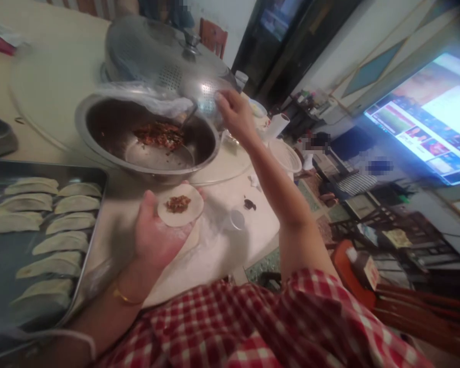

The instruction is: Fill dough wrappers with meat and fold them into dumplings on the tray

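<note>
Left hand: spread palm up and gently cupped [157, 240], thumb raised at the wrapper's edge.
Wrapper: round, pale, smooth dough [195, 206] lying across that hand, with crumbly reddish-brown filling [177, 204] at its middle.
Right hand: fingers curled [235, 112] near the bowl's right rim; cannot tell whether they pinch anything.
Bowl: wide, round metal [109, 128], coarse chopped mixture [159, 135] inside, crinkled clear plastic [164, 105] along the far rim.
Tray: flat, rectangular metal [3, 276], bearing pleated half-moon dumplings [59, 243] in rows.
Lid: shiny dome [145, 48], knobbed, behind the bowl.
</note>
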A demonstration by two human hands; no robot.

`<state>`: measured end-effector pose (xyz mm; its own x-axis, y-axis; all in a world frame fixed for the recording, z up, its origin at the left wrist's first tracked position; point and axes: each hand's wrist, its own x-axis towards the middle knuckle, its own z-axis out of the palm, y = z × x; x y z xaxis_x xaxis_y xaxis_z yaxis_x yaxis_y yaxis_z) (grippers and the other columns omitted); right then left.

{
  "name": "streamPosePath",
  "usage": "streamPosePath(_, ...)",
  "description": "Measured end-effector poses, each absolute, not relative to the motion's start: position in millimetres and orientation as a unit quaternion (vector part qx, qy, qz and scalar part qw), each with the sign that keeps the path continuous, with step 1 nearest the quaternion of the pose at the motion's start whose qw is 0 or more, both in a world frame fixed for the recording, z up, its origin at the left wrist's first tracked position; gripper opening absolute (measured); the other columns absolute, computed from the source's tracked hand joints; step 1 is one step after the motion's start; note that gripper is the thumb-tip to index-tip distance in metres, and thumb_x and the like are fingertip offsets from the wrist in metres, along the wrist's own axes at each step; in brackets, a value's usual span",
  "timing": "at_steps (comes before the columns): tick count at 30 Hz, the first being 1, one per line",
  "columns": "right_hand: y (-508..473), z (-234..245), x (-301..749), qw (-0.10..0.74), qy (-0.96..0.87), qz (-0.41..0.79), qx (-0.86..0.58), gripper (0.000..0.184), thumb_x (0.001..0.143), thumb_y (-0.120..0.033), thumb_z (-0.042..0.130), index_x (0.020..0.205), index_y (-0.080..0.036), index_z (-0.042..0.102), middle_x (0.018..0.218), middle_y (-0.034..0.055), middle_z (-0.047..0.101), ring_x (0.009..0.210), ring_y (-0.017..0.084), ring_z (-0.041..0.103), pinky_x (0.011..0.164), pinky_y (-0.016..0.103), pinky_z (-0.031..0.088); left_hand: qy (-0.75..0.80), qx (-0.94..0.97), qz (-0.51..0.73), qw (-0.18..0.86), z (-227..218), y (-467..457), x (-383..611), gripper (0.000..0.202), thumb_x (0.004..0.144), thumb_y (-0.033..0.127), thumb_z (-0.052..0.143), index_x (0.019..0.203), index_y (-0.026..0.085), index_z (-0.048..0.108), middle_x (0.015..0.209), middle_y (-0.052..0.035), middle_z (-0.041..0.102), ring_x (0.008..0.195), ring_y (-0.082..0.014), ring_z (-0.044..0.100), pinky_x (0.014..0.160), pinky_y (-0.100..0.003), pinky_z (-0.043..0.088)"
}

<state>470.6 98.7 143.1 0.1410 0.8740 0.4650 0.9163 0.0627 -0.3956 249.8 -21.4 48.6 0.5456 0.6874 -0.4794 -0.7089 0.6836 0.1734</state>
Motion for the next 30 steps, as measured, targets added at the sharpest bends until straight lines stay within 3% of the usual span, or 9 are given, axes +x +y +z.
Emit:
streamPosePath(2, 32.0, 136.9, 483.2, 0.357, -0.671, -0.049, -0.648, 0.035, 0.106, -0.044, 0.049, 0.105, -0.019, 0.074, 0.106, 0.0017, 0.077, 0.106, 0.015, 0.069, 0.1, 0.031, 0.052, 0.281, -0.013, 0.416, 0.865, 52.5, -23.3, 252.9, 0.069, 0.102, 0.059, 0.032, 0.136, 0.006, 0.059, 0.109, -0.0199, 0.078, 0.106, -0.0288, 0.075, 0.085, -0.036, 0.064)
streamPosePath(6, -100.2, 97.3, 494.0, 0.379, -0.705, -0.116, -0.588, 0.036, 0.107, -0.047, 0.046, 0.107, -0.025, 0.074, 0.107, 0.0057, 0.075, 0.109, 0.022, 0.068, 0.102, 0.046, 0.053, 0.262, 0.022, 0.447, 0.855, 56.4, -31.1, 258.6, 0.072, 0.102, 0.06, 0.032, 0.136, 0.001, 0.056, 0.099, -0.0154, 0.078, 0.097, -0.0264, 0.075, 0.083, -0.037, 0.065)
streamPosePath(12, -162.5, 34.8, 502.2, 0.218, -0.704, -0.077, -0.671, 0.028, 0.103, -0.04, 0.056, 0.112, -0.024, 0.077, 0.144, 0.0101, 0.062, 0.142, 0.027, 0.049, 0.121, 0.054, 0.038, 0.252, 0.031, 0.416, 0.873, 60.8, -62.9, 263.8, 0.066, 0.102, 0.054, 0.042, 0.144, 0.005, 0.051, 0.125, -0.0189, 0.073, 0.124, -0.0308, 0.067, 0.1, -0.047, 0.062)
streamPosePath(16, -143.7, 17.8, 503.2, 0.099, -0.703, -0.036, -0.703, 0.033, 0.102, -0.047, 0.057, 0.121, -0.029, 0.077, 0.165, 0.0067, 0.044, 0.157, 0.032, 0.029, 0.127, 0.061, 0.025, 0.274, 0.036, 0.405, 0.871, 63.1, -82.7, 263.4, 0.07, 0.102, 0.051, 0.043, 0.148, -0.001, 0.044, 0.132, -0.0259, 0.069, 0.125, -0.0344, 0.067, 0.102, -0.051, 0.06)
streamPosePath(19, -131.0, 11.4, 501.5, 0.065, -0.708, -0.011, -0.704, 0.037, 0.103, -0.051, 0.052, 0.12, -0.03, 0.078, 0.168, 0.0047, 0.039, 0.16, 0.033, 0.023, 0.128, 0.066, 0.02, 0.294, 0.054, 0.416, 0.859, 61.4, -88.0, 262.3, 0.07, 0.103, 0.051, 0.04, 0.148, -0.003, 0.044, 0.132, -0.0274, 0.069, 0.122, -0.035, 0.069, 0.1, -0.05, 0.061)
streamPosePath(24, -130.4, 10.2, 509.2, 0.123, -0.705, -0.009, -0.698, 0.037, 0.104, -0.048, 0.05, 0.114, -0.028, 0.08, 0.165, 0.0049, 0.044, 0.159, 0.035, 0.026, 0.128, 0.066, 0.021, 0.309, 0.063, 0.394, 0.863, 60.4, -90.9, 262.0, 0.074, 0.101, 0.054, 0.042, 0.151, -0.001, 0.042, 0.123, -0.025, 0.074, 0.108, -0.0332, 0.075, 0.096, -0.049, 0.063)
streamPosePath(28, -149.0, 22.8, 509.4, 0.244, -0.715, -0.042, -0.654, 0.039, 0.105, -0.045, 0.046, 0.127, -0.029, 0.074, 0.163, 0.0037, 0.047, 0.159, 0.031, 0.027, 0.128, 0.063, 0.024, 0.315, 0.075, 0.365, 0.873, 62.6, -95.3, 267.0, 0.073, 0.102, 0.054, 0.037, 0.152, 0.001, 0.042, 0.114, -0.0227, 0.078, 0.099, -0.0313, 0.078, 0.092, -0.046, 0.064)
streamPosePath(30, -157.0, 29.7, 501.2, 0.262, -0.739, -0.043, -0.619, 0.038, 0.103, -0.048, 0.05, 0.132, -0.034, 0.07, 0.162, 0.0001, 0.048, 0.16, 0.029, 0.026, 0.129, 0.062, 0.022, 0.312, 0.079, 0.359, 0.876, 62.4, -96.7, 270.0, 0.071, 0.103, 0.053, 0.036, 0.152, 0.002, 0.042, 0.111, -0.0212, 0.079, 0.097, -0.0315, 0.079, 0.091, -0.047, 0.065)
